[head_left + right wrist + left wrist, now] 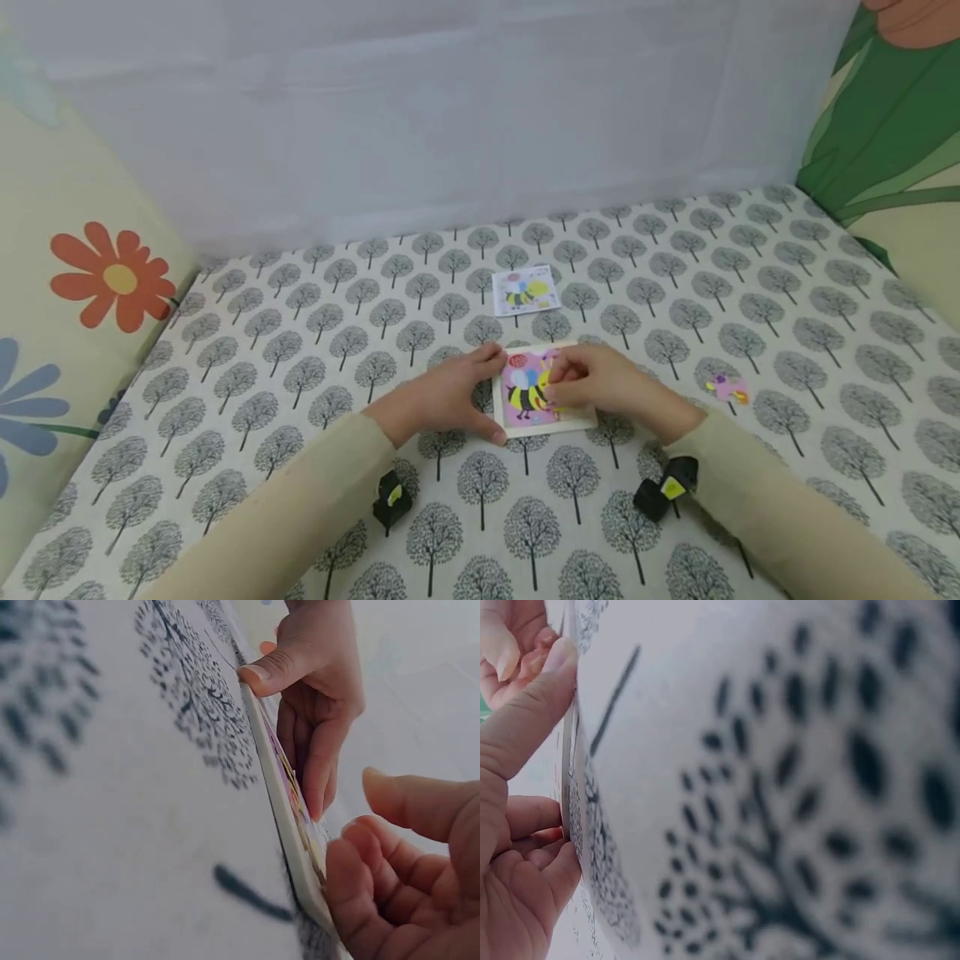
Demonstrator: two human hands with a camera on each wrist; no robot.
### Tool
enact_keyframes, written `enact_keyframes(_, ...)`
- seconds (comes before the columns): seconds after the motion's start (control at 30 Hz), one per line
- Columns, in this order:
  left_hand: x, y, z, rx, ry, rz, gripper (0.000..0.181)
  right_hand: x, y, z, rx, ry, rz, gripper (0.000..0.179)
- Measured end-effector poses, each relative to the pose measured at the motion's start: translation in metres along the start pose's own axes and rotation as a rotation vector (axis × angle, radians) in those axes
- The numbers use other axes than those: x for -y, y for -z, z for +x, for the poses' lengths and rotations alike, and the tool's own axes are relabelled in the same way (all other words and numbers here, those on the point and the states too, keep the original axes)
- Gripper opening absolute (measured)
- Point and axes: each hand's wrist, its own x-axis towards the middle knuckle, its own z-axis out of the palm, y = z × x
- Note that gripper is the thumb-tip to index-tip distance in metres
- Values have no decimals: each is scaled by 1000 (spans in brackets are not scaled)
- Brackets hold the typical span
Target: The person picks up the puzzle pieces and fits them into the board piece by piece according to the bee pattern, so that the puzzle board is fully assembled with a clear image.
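Note:
A square bee puzzle board (pixel 514 430) with a pale frame lies flat on the cloth. My left hand (pixel 450 387) holds it along the left side, thumb at the near left corner and fingers at the far left corner. In the right wrist view the left thumb (pixel 262 673) rests against the frame's edge. My right hand (pixel 603 385) is over the right part of the picture, hiding some of it. Its fingers (pixel 351 889) are loosely bent at the board's edge, the thumb apart from them, with nothing visible between. Loose pink puzzle pieces (pixel 727 388) lie to the right.
Beyond the board lies a small picture card (pixel 526 291) printed with the same bee. The table is covered by a tree-patterned cloth (pixel 330 408). A white sheet (pixel 480 125) stands at the back, with flower-printed walls on both sides.

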Motion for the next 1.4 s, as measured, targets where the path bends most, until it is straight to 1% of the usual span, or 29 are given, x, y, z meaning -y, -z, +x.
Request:
enact_keyframes(0.1, -1, -1, -1, 1, -3, -4, 108, -3, 4, -9, -32, -38, 140, 14)
enact_keyframes(0.23, -2, -2, 0, 5, -2, 0, 108, -7, 15, -20, -63, -50, 162, 15)
enact_keyframes(0.33, -2, -1, 1, 6, -7, 4, 108, -11, 27, -28, -78, -32, 101, 17)
enact_keyframes(0.6, -4, 0, 0, 13, 0, 0, 108, -19, 57, -54, -133, -33, 71, 25)
enact_keyframes(0.77, -4, 0, 0, 7, -2, 6, 108, -26, 72, -69, -147, -44, 6, 33)
enact_keyframes(1.0, -2, 1, -2, 6, 12, 2, 107, -41, 87, -80, -199, -86, -121, 42)
enact_keyframes(1.13, -2, 0, -1, 0, 15, 4, 107, -48, 94, -86, -203, -109, -190, 48)
enact_keyframes(1.23, -1, -1, -1, -2, 20, 4, 107, -54, 98, -90, -214, -128, -215, 50)
enact_keyframes(1.4, -1, -1, -2, -2, 20, 5, 107, -61, 103, -93, -233, -135, -258, 52)
